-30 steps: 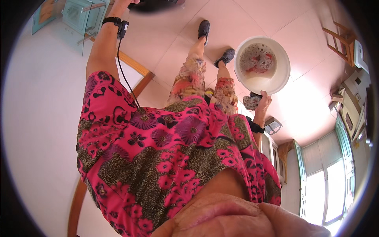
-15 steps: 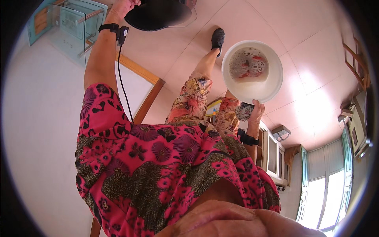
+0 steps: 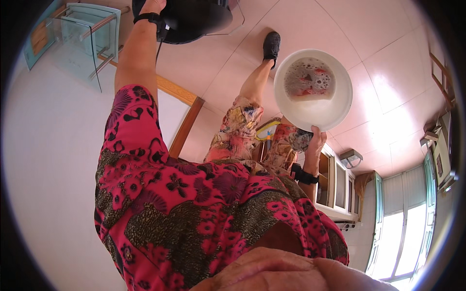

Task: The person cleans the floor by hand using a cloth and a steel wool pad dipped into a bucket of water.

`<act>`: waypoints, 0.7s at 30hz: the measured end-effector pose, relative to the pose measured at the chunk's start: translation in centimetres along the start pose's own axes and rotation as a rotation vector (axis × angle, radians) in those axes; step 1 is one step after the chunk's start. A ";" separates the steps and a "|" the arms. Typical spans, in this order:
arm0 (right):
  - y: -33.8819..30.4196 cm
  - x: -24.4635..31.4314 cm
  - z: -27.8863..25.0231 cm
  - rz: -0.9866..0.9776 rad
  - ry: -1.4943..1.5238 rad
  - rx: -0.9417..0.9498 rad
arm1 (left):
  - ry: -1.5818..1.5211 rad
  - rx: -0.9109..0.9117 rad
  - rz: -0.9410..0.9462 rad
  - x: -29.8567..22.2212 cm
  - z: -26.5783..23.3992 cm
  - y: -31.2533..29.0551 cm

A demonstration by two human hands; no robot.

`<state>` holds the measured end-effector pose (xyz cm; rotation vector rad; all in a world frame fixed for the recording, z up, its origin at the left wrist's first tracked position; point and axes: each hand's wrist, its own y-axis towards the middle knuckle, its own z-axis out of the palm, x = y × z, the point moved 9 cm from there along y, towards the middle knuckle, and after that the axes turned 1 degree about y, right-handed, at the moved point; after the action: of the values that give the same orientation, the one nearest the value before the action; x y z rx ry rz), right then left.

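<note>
I have the white bucket [image 3: 343, 89] right of the middle of my view, held up above the pinkish tiled floor [image 3: 378, 58] on the person's right; greyish, bubbly liquid [image 3: 301, 80] with red pieces [image 3: 310, 91] in it lies toward the bucket's far side; the right hand [image 3: 316, 140] is closed on the bucket's near rim, its fingers bent, and a dark mottled bundle [image 3: 301, 139] is right against that hand, though I cannot tell whether the same grip has hold of it; the left hand [image 3: 155, 5] is cut off by the upper edge, so I cannot tell how far its fingers are spread or whether it grips the big, rounded black object [image 3: 201, 22] beside it; I see a black band [image 3: 304, 175] on the right wrist; left of the bucket a dark shoe [image 3: 272, 44] shows against the floor; farther out I get a pale blue-green piece of furniture [image 3: 104, 24] at upper left, a glass-fronted cabinet [image 3: 336, 186] below the right hand, and a bright window [image 3: 395, 237] at lower right.
</note>
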<state>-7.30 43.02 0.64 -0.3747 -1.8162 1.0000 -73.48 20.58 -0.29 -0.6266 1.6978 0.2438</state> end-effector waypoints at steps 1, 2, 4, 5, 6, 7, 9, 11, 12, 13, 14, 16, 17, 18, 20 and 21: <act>0.0 0.0 -0.3 0.000 -0.014 -0.039 | -0.067 -0.112 -0.223 1.5 1.3 1.5; -0.1 0.0 -0.6 -0.001 -0.027 -0.079 | -0.128 -0.220 -0.449 2.8 3.2 2.3; -1.2 -0.8 -0.9 0.097 -0.044 -0.180 | -0.206 -0.348 -0.702 4.5 2.5 -0.2; -1.7 -1.3 -1.2 0.146 -0.052 -0.233 | -0.315 -0.340 -0.645 6.3 1.4 -0.4; -1.9 -1.3 -1.2 0.114 -0.031 -0.231 | -0.430 -0.305 -0.570 8.3 0.7 1.2; -0.9 -1.6 -1.2 0.092 -0.025 -0.203 | -0.539 -0.298 -0.508 8.5 0.5 1.5; 0.3 -1.8 -1.1 0.074 -0.013 -0.162 | -0.561 -0.232 -0.407 8.3 1.4 2.5; 0.9 -1.5 -1.2 0.075 0.008 -0.163 | -0.286 -0.185 -0.436 8.7 4.2 4.4; 1.4 -1.9 -1.6 0.106 0.010 -0.172 | -0.122 -0.156 -0.441 9.0 4.6 4.7; 2.1 -1.9 -1.8 0.099 -0.022 -0.160 | 0.039 -0.126 -0.442 9.2 5.0 4.7; 2.9 -2.1 -2.0 0.090 -0.055 -0.145 | 0.185 -0.101 -0.444 9.3 5.2 4.7; 3.6 -1.9 -1.8 0.075 -0.075 -0.125 | 0.351 -0.070 -0.449 8.7 4.9 4.9; 3.7 -1.7 -1.5 0.067 -0.064 -0.118 | 0.385 -0.063 -0.456 8.2 5.0 5.2; 3.9 -1.5 -1.2 0.057 -0.053 -0.108 | 0.391 -0.064 -0.465 7.7 5.0 5.1; 3.4 -1.1 -1.3 0.044 -0.074 -0.119 | 0.283 -0.076 -0.509 5.8 5.1 5.8; 2.9 -0.6 -1.2 0.038 -0.085 -0.120 | 0.166 -0.097 -0.549 4.6 4.9 5.6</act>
<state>-6.49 45.01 -1.77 -0.4473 -1.9583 0.9476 -72.80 26.38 -6.78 -1.1814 1.6072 -0.1215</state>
